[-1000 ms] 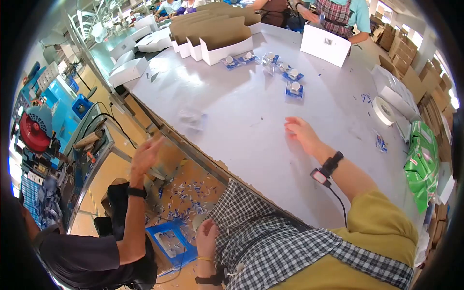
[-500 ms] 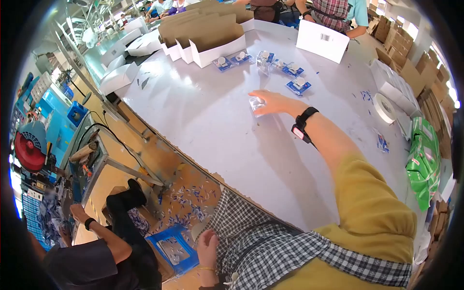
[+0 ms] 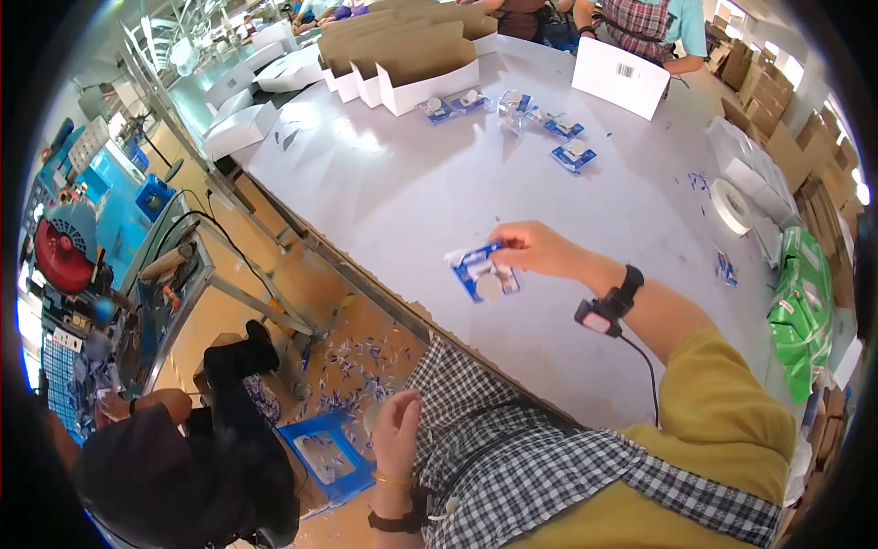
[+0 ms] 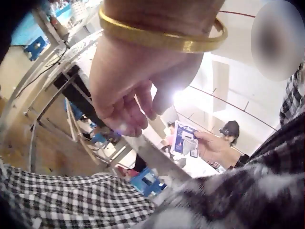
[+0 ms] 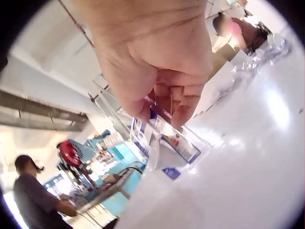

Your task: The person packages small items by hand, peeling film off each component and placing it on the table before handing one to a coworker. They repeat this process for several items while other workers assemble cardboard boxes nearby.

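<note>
In the head view my right hand (image 3: 541, 251) pinches the edge of a blister pack (image 3: 482, 273) between thumb and fingers, above the white tabletop (image 3: 393, 192). The pack has a blue printed card, a clear plastic front and a round pale piece inside. From the right wrist, the thumb and fingertips close on the upper edge of this pack (image 5: 183, 147), which hangs tilted near the table. My left hand (image 3: 396, 432) stays low beside the checked apron, its fingers loosely curled with nothing in them. A gold bangle circles that wrist in the left wrist view.
Several similar blister packs (image 3: 573, 156) lie farther back on the table. Open white boxes (image 3: 430, 87) stand behind them, with another white box (image 3: 619, 80) at the back right. A tape roll (image 3: 730, 208) and green bag (image 3: 798, 311) lie right. Another person (image 3: 183, 467) sits at the left.
My right hand, empty at first, reached forward, took hold of the blister pack and drew it back nearer my body. The seated person's arm has withdrawn from the table's edge toward the bench.
</note>
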A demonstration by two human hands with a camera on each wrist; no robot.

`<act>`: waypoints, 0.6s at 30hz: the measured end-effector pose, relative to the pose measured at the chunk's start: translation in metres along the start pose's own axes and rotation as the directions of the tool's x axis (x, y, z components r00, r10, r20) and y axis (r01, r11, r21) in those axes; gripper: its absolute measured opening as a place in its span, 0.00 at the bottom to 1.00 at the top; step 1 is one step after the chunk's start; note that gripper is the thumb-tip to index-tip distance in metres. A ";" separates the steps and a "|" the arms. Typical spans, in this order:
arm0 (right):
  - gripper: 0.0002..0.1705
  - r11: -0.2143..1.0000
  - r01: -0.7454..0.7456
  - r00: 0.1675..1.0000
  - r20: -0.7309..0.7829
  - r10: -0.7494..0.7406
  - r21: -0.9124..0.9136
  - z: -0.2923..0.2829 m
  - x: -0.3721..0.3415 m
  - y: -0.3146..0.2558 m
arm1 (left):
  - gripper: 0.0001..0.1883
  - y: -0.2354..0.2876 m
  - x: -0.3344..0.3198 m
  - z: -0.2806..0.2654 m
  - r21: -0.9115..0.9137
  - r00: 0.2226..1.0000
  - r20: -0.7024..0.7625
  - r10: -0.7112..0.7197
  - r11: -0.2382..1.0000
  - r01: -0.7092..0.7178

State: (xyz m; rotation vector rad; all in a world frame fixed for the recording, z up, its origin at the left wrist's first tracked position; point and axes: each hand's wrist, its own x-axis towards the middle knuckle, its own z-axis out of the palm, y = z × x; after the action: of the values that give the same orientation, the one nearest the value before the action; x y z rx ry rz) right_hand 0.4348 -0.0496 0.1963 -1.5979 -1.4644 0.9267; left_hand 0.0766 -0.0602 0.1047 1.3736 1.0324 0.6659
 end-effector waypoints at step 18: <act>0.12 0.960 -0.152 0.948 0.311 0.075 0.234 0.109 -0.072 -0.036 | 0.09 0.066 -0.001 0.040 0.460 0.724 0.076 0.686 0.620 -0.636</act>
State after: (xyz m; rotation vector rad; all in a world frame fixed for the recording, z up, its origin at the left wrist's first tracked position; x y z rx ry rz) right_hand 0.3163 -0.1132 0.1814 -1.4066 -1.3915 1.4168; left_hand 0.1233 -0.0713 0.1653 2.2140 0.7592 1.0980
